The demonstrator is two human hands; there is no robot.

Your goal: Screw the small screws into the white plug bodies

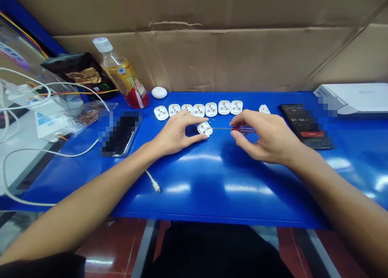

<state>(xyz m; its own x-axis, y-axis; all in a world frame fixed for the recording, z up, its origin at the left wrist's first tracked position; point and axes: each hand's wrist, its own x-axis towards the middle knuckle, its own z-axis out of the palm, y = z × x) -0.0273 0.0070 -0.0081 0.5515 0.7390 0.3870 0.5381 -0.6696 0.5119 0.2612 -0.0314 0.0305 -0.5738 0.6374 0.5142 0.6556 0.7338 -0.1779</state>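
A white plug body (205,129) is gripped between thumb and fingers of the left hand (176,134), just above a blue bench top (212,197). A red-handled screwdriver (242,128) is pinched in the right hand (266,137), its thin shaft ending just beside that plug. Seven more plug bodies (211,109) are lined up beyond; an eighth plug body (264,109) lies apart. "01:54" is shown on a black phone (306,124).

Creased brown cardboard sheets (194,55) cover the wall behind a glossy blue surface (212,203), with a long horizontal seam between the sheets. White glare patches (195,157) from overhead light sit on the blue. Below, shiny red tile floor (112,245), crossed by grey strips (145,245).
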